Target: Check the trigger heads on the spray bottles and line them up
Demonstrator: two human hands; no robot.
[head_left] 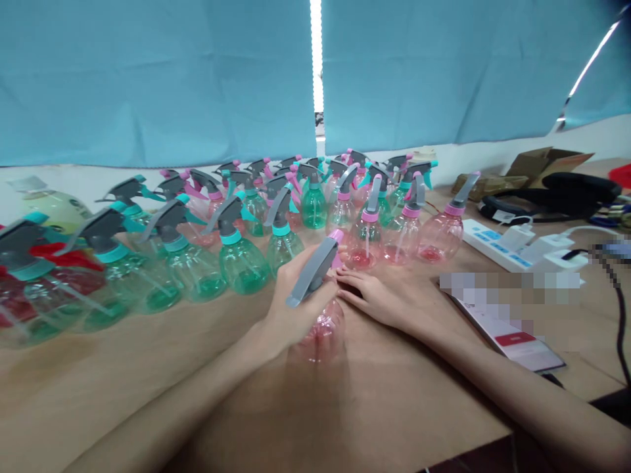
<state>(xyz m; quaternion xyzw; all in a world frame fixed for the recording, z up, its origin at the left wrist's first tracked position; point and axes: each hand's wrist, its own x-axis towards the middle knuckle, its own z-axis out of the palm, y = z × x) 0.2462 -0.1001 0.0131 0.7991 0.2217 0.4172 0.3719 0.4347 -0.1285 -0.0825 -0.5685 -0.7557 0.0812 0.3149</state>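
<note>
A pink spray bottle (323, 338) with a grey-and-pink spray head (315, 269) stands on the table in front of me, its lower edge blurred. My left hand (283, 305) is closed around its neck just under the head, which hides part of the fingers. From the other side, my right hand (374, 299) reaches in with fingers stretched out and slightly apart. Its fingertips are at the bottle's neck, by the pink nozzle; whether they press on it I cannot tell. Just beyond are a green spray bottle (284, 248) and a pink one (363, 243).
Several green and pink spray bottles (244, 263) stand in rows across the back and left. On the right lie a white power strip (493, 244) with plugs, a phone (513, 335), black headphones (542, 200) and an open cardboard box (549, 164). A blue curtain (162, 79) hangs behind.
</note>
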